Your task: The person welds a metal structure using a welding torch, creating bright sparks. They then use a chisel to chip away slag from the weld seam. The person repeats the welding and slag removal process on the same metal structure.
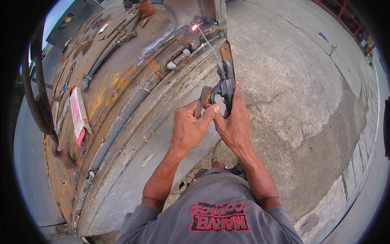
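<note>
My right hand (235, 122) is wrapped round a black welding electrode holder (228, 87). A thin welding rod (210, 44) sticks out of its jaws toward the upper left. The rod's tip glows orange-red by the corner where an upright metal piece (185, 12) meets the rusty steel deck (109, 81). Closed round a flat brown piece (204, 97), perhaps metal or wood, my left hand (189, 126) is right beside the holder. Its thumb tip lies close to the holder's curved lever and my right thumb; whether they touch I cannot tell.
On the deck lie a hammer (88, 79), a torn pink-and-white box (79, 114) and several rods. An orange-brown pot (144, 8) stands at the back. Thick dark bent bars (36, 101) rise at the left. Cracked concrete (292, 101) spreads below on the right.
</note>
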Demonstrator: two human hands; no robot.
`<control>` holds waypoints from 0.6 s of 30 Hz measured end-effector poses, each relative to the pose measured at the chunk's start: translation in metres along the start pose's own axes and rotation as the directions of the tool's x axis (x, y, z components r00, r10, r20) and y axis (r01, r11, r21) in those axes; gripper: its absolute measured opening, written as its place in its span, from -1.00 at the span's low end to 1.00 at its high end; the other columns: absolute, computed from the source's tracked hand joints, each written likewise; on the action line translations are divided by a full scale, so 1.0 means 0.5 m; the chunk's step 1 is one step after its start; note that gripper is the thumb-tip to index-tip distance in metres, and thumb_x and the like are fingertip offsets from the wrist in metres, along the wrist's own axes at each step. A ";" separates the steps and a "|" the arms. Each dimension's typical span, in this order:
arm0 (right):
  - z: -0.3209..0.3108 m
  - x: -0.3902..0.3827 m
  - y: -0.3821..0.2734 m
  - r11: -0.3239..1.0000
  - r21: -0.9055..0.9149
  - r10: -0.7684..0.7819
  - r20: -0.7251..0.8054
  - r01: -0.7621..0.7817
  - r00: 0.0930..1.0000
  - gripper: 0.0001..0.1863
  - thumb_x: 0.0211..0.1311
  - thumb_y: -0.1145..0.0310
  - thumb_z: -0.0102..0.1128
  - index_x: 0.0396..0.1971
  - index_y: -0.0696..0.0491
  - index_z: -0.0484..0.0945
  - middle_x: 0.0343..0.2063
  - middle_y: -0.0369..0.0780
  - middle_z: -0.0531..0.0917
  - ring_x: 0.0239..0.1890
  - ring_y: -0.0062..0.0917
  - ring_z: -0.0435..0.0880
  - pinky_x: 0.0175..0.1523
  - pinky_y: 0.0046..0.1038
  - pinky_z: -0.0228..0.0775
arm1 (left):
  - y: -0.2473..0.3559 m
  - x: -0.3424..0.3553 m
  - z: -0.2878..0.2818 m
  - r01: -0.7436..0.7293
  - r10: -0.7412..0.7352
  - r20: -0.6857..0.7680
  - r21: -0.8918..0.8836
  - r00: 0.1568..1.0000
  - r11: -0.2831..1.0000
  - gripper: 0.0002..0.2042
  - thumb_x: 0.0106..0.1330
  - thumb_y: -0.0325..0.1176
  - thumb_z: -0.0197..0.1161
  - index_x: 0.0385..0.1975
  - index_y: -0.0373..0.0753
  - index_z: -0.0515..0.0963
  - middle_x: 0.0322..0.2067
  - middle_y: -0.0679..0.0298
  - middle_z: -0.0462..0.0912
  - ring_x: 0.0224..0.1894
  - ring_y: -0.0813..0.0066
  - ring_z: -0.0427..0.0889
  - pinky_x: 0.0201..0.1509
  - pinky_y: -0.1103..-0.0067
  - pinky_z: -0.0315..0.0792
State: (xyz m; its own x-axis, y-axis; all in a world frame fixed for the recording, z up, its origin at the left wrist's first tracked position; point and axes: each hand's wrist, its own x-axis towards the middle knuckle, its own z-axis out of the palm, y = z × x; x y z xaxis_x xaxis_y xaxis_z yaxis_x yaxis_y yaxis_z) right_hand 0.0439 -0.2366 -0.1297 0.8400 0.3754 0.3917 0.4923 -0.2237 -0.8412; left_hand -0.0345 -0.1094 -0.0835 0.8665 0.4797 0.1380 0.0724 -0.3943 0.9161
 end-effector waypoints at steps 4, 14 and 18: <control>0.004 0.000 0.004 0.999 -0.024 -0.023 -0.007 0.023 1.000 -0.01 0.36 0.25 0.45 0.59 0.36 0.08 0.07 0.08 0.63 -0.04 -0.19 0.69 0.02 -0.18 0.57 | 0.010 -0.002 -0.008 0.084 -0.087 0.039 0.058 0.995 0.995 -0.46 0.43 -0.16 0.51 0.27 -0.42 0.65 -0.28 0.31 0.80 -0.50 0.82 0.39 -0.42 0.66 0.30; -0.008 0.002 -0.012 1.000 0.012 0.010 0.063 -0.011 0.998 0.01 0.37 0.21 0.44 0.53 0.49 0.05 0.11 0.25 0.56 0.07 0.07 0.69 0.06 -0.09 0.60 | 0.007 -0.005 -0.012 0.085 -0.086 0.024 0.060 0.996 0.995 -0.43 0.42 -0.12 0.53 0.25 -0.45 0.66 -0.29 0.29 0.80 -0.49 0.80 0.40 -0.43 0.64 0.31; -0.008 -0.002 -0.015 1.000 0.008 -0.002 0.055 0.002 0.998 0.00 0.37 0.21 0.45 0.53 0.48 0.06 0.07 0.22 0.58 0.02 0.04 0.70 0.01 -0.11 0.60 | 0.010 -0.009 -0.012 0.093 -0.095 0.017 0.080 0.995 0.992 -0.43 0.42 -0.11 0.52 0.25 -0.45 0.66 -0.28 0.26 0.80 -0.47 0.78 0.43 -0.40 0.62 0.34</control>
State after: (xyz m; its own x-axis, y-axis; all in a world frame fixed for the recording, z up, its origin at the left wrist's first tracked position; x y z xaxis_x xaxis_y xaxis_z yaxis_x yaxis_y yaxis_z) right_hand 0.0404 -0.2389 -0.1224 0.8251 0.4251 0.3721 0.4917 -0.2158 -0.8436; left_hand -0.0411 -0.1087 -0.0772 0.8638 0.5019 0.0442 0.1921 -0.4092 0.8920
